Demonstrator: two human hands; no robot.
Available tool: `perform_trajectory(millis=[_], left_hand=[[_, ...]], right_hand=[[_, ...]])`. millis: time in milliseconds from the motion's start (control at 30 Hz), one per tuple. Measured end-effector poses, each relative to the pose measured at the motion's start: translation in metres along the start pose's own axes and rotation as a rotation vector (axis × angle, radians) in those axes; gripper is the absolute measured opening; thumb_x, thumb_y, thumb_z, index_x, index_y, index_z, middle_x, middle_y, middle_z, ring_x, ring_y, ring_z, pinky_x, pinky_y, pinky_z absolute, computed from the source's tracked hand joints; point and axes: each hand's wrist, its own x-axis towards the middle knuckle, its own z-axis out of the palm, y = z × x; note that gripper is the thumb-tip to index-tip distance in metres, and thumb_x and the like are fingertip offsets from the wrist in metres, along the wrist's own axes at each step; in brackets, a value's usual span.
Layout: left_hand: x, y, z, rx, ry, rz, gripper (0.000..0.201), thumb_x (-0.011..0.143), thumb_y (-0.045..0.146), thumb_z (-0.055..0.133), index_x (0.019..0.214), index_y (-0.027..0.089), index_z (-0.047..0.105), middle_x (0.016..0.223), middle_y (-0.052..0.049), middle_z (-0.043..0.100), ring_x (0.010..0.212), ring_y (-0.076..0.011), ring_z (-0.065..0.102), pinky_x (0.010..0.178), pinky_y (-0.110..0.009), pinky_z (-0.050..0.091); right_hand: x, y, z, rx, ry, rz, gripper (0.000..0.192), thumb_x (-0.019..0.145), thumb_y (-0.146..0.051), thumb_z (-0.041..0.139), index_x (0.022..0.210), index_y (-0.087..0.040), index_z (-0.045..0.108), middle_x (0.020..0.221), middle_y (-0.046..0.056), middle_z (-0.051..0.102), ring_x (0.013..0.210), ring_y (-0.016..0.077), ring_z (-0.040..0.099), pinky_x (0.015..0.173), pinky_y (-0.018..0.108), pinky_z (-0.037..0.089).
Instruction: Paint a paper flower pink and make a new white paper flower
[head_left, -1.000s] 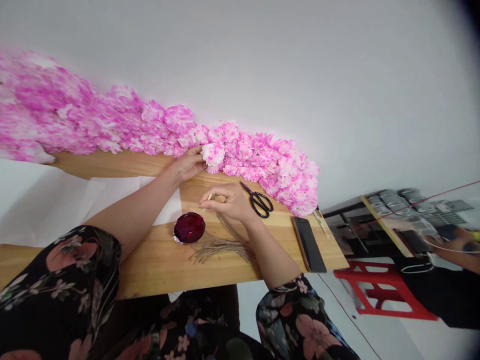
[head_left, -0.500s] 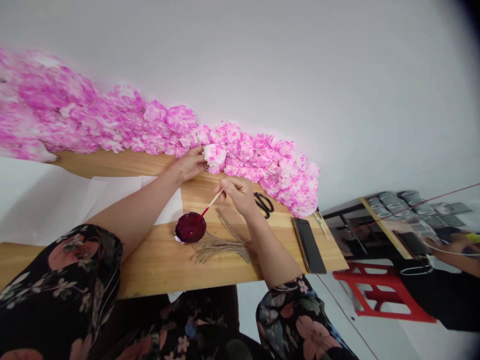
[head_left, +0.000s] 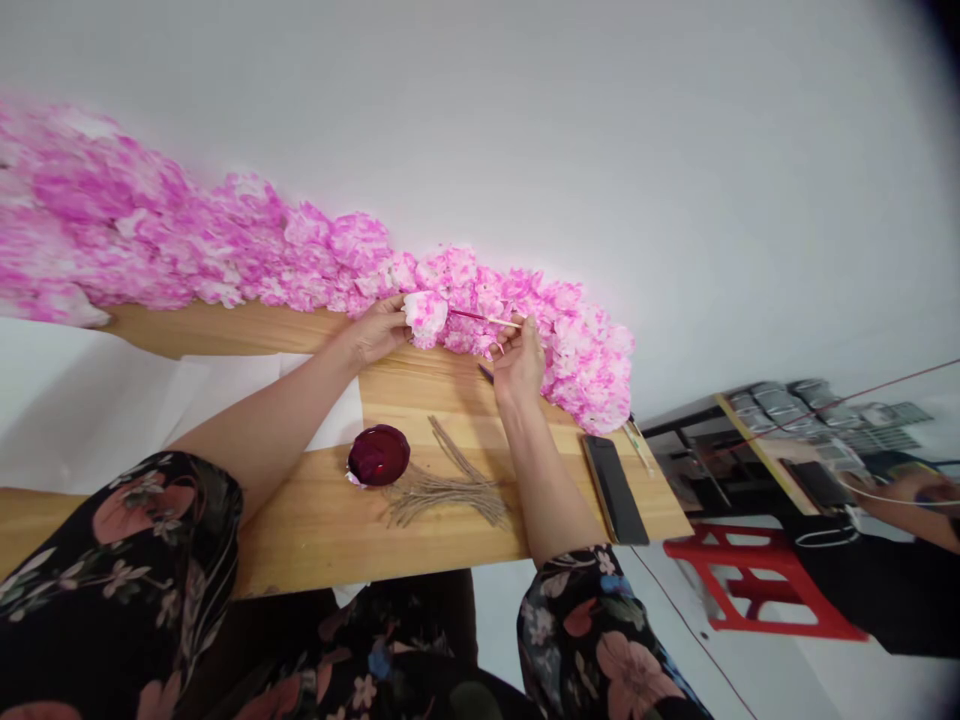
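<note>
My left hand (head_left: pixel 377 330) pinches a pale paper flower (head_left: pixel 426 313) at the far edge of the table (head_left: pixel 315 520), just in front of the long row of pink flowers (head_left: pixel 225 250). My right hand (head_left: pixel 517 362) pinches a thin brush stick (head_left: pixel 486 319), held level, its red tip touching the paper flower's right side. Taking the dye bowl (head_left: pixel 379 455) as landmark: the paper flower sits beyond it and a bit right, both hands beyond it too. A bundle of brown twine stems (head_left: pixel 446 488) lies just right of the bowl, nearer me. A dark phone (head_left: pixel 615 488) lies well right of the bowl near the table's end. White paper (head_left: pixel 225 385) lies left of the bowl. A red stool (head_left: pixel 757 590) stands off the table, far right of the bowl, with another person's arm (head_left: pixel 911 500) past it.
</note>
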Motion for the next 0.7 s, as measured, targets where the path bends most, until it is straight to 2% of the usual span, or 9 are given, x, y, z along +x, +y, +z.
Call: perform_trajectory(millis=[367, 700], left_hand=[[-0.0007, 0.0, -0.0006, 0.016, -0.006, 0.0, 0.029, 0.064, 0.0, 0.086, 0.087, 0.015, 0.079, 0.082, -0.001, 0.076, 0.071, -0.0123, 0.068, 0.071, -0.024, 0.056], [-0.0005, 0.0005, -0.0012, 0.027, 0.019, -0.008, 0.029, 0.068, -0.001, 0.083, 0.092, 0.015, 0.079, 0.086, -0.001, 0.075, 0.074, -0.013, 0.068, 0.075, -0.026, 0.057]], right_hand=[[-0.0012, 0.0082, -0.0021, -0.02, -0.064, -0.024, 0.032, 0.088, -0.053, 0.082, 0.088, -0.023, 0.07, 0.071, -0.006, 0.067, 0.063, 0.0073, 0.061, 0.054, 0.018, 0.048], [-0.0036, 0.0048, 0.0006, -0.023, -0.056, 0.003, 0.022, 0.095, -0.043, 0.074, 0.087, -0.023, 0.071, 0.071, -0.006, 0.066, 0.062, 0.0068, 0.06, 0.054, 0.018, 0.047]])
